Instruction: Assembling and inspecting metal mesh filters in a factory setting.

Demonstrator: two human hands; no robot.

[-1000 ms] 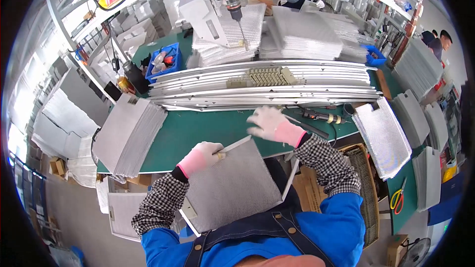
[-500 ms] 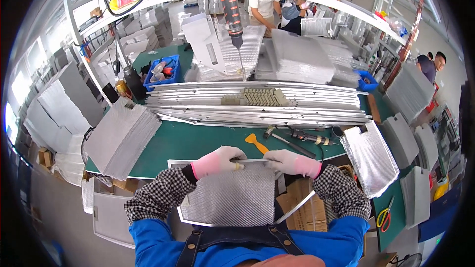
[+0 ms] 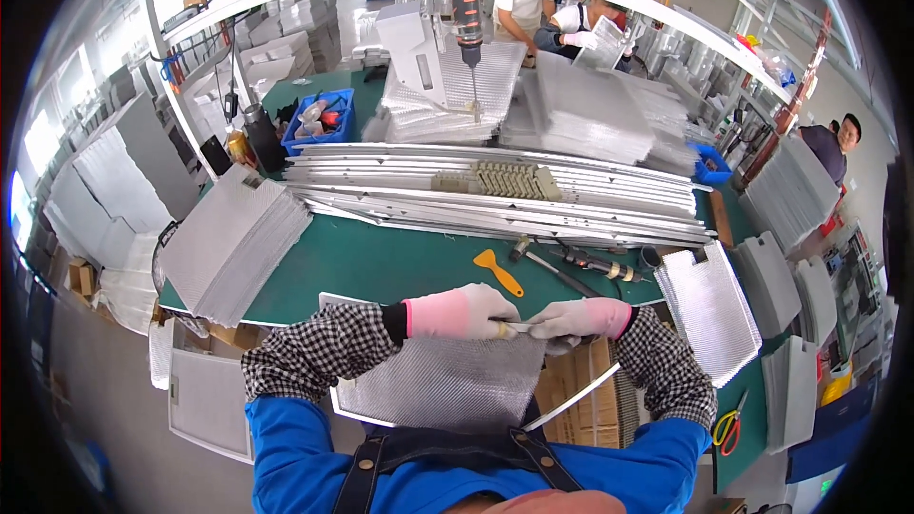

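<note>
A silver mesh panel (image 3: pixel 438 376) lies tilted in front of me, with a white metal frame strip along its left and lower edges. My left hand (image 3: pixel 474 312), in a white glove with a pink cuff, is closed on the panel's upper right part. Right beside it, my right hand (image 3: pixel 576 319), gloved alike, pinches the end of the thin white edging at that corner. The fingertips of both hands nearly touch and hide most of this edging. A loose white strip (image 3: pixel 581 395) slants away from the panel's lower right, apart from the mesh.
A yellow scraper (image 3: pixel 498 272), a hammer (image 3: pixel 552 266) and a power screwdriver (image 3: pixel 600 264) lie on the green table (image 3: pixel 400 257). Mesh stacks (image 3: pixel 233 247) stand left. Behind are long metal strips (image 3: pixel 381 190) and a hanging electric driver (image 3: pixel 465 5). Red-handled scissors (image 3: pixel 728 431) lie right.
Both hands have shifted right along the panel's upper edge and come closer together. My left hand has moved to the corner beside my right hand. The view has shifted slightly.
</note>
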